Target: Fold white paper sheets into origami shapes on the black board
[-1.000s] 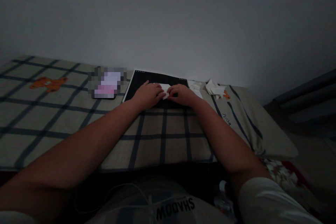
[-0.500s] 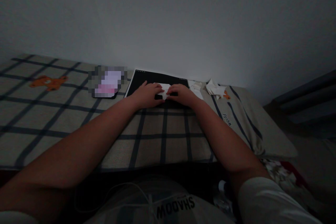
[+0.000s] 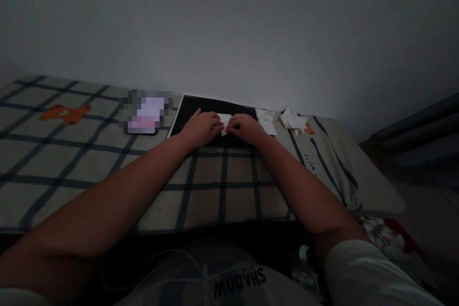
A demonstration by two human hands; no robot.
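A small white folded paper (image 3: 225, 121) lies on a black board (image 3: 201, 107) at the far side of the bed, close to the wall. My left hand (image 3: 201, 126) rests on the board with its fingertips pinching the paper's left side. My right hand (image 3: 245, 127) meets it from the right, fingers curled onto the same paper. Both forearms stretch out across the checked blanket (image 3: 107, 162). Most of the paper is hidden under my fingers.
Loose white paper pieces (image 3: 283, 119) lie right of the board, on a pillow (image 3: 340, 167). A blurred-out object (image 3: 145, 112) sits left of the board. An orange bear print (image 3: 64, 114) marks the blanket at far left. The room is dim.
My fingertips have shifted slightly on the paper and drawn closer together; the view has barely moved.
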